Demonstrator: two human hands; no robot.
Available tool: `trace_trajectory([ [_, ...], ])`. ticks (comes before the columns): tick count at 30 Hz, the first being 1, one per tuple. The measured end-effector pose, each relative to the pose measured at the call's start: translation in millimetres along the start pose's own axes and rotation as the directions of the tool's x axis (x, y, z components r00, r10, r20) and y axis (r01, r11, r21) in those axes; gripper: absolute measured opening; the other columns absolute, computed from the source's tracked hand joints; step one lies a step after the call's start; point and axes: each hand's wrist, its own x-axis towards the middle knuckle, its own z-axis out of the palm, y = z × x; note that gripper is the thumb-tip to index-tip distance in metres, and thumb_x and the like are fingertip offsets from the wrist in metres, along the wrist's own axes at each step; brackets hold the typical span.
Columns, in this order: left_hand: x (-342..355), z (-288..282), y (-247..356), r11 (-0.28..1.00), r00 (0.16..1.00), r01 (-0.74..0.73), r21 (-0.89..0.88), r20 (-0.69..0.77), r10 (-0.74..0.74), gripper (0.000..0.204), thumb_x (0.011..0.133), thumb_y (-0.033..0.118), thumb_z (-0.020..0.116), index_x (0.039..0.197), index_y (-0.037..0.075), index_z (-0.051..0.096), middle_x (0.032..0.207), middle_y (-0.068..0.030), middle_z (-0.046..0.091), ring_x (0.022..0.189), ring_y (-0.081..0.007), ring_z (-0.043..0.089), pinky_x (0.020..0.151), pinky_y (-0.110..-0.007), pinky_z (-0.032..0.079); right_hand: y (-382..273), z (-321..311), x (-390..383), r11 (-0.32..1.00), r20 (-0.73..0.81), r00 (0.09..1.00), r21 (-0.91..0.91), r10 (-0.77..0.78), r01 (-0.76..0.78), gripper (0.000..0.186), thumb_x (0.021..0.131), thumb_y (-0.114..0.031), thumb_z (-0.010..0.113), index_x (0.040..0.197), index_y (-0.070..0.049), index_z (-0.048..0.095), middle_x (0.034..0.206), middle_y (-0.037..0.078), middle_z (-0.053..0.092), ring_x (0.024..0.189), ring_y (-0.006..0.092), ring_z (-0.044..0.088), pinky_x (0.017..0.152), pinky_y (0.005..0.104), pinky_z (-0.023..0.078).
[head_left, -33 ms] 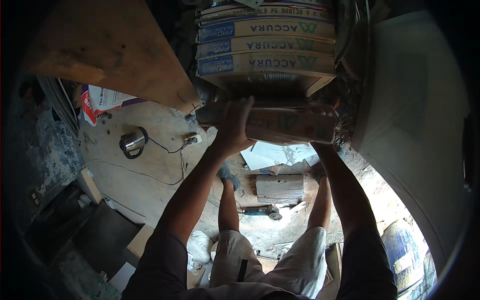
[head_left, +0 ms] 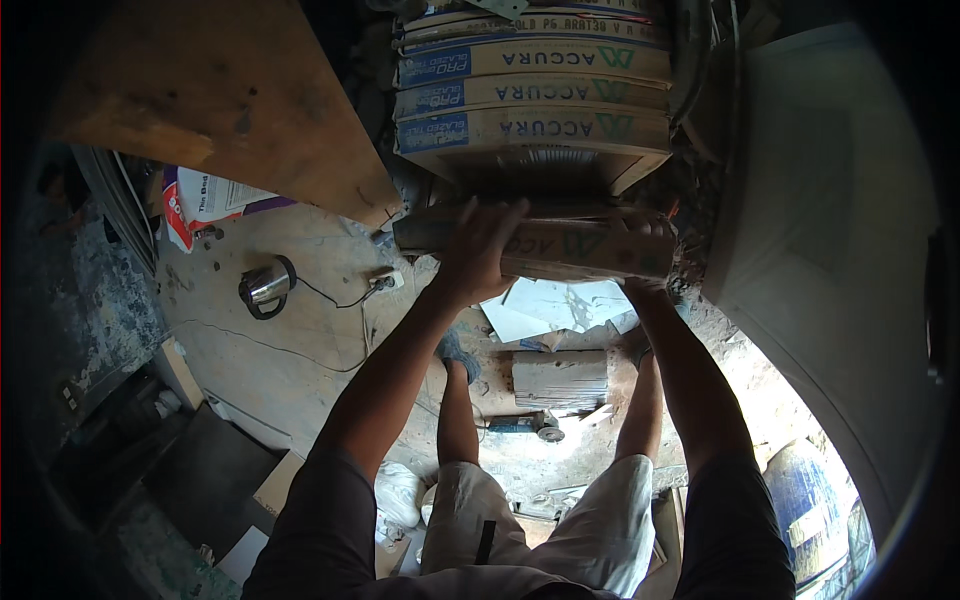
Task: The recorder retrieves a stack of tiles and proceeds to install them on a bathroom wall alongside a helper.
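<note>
My left hand [head_left: 478, 255] grips a long, flat cardboard tile box [head_left: 555, 243] just left of its middle, fingers curled over the upper edge. At the box's right end my right hand [head_left: 640, 255] holds it, with fingertips showing along the top and the rest partly hidden. The box lies crosswise before me, just below a tall stack of similar cardboard boxes [head_left: 530, 125] with blue labels. White broken tile pieces [head_left: 550, 305] show on the floor beneath it, near my feet.
A brown wooden board [head_left: 230, 100] hangs over the upper left, a pale panel [head_left: 830, 200] stands right. On the floor [head_left: 220, 380] are a steel kettle [head_left: 265, 288], power socket [head_left: 385, 278], printed bags [head_left: 210, 205], wrapped block [head_left: 560, 378] and angle grinder [head_left: 530, 425].
The fingers of my left hand have shifted along the box's top edge, and my right fingertips now show over it. The box has moved very slightly.
</note>
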Motion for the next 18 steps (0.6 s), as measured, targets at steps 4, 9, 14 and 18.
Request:
trace_trajectory([
  [4, -10, 11, -24, 0.805, 0.913, 0.407, -0.432, 0.164, -0.373, 0.027, 0.069, 0.004, 0.072, 0.096, 0.001, 0.068, 0.089, -0.0175, 0.068, 0.084, -0.0317, 0.067, 0.079, -0.039, 0.052, -20, -5, 12, 0.989, 0.251, 0.96, -0.11, 0.122, -0.097, 0.047, 0.068, -0.028, 0.069, 0.112, -0.012, 0.059, 0.117, 0.007, 0.055, 0.104, 0.0271, 0.054, 0.09, 0.0461, 0.043],
  [9, -29, 0, -30, 0.711, 0.876, 0.395, -0.582, 0.008, -0.481, 0.019, 0.072, 0.0, 0.068, 0.091, 0.003, 0.068, 0.083, -0.0153, 0.067, 0.08, -0.0268, 0.068, 0.074, -0.036, 0.052, -53, 3, 33, 0.997, 0.308, 0.95, 0.074, -0.045, 0.023, 0.053, 0.065, -0.038, 0.077, 0.108, -0.013, 0.059, 0.097, 0.005, 0.059, 0.094, 0.0247, 0.058, 0.082, 0.0418, 0.045],
  [14, -122, -67, -69, 0.817, 0.872, 0.485, -0.312, 0.252, -0.421, 0.019, 0.077, 0.007, 0.077, 0.084, 0.002, 0.06, 0.073, -0.0024, 0.061, 0.069, -0.0121, 0.06, 0.069, -0.029, 0.051, -58, 1, 47, 1.0, 0.401, 0.916, 0.017, -0.004, -0.003, 0.048, 0.064, -0.038, 0.079, 0.101, -0.015, 0.059, 0.093, 0.002, 0.059, 0.093, 0.0234, 0.06, 0.08, 0.0423, 0.048],
  [18, -205, -94, -143, 0.498, 0.754, 0.576, -0.648, 0.186, -0.63, 0.025, 0.074, 0.008, 0.078, 0.069, 0.003, 0.054, 0.065, -0.0159, 0.054, 0.063, -0.0317, 0.057, 0.058, -0.036, 0.044, -57, -2, 53, 1.0, 0.431, 0.903, 0.017, -0.002, -0.006, 0.047, 0.064, -0.035, 0.079, 0.102, -0.016, 0.059, 0.096, 0.003, 0.06, 0.096, 0.024, 0.06, 0.082, 0.0429, 0.047],
])
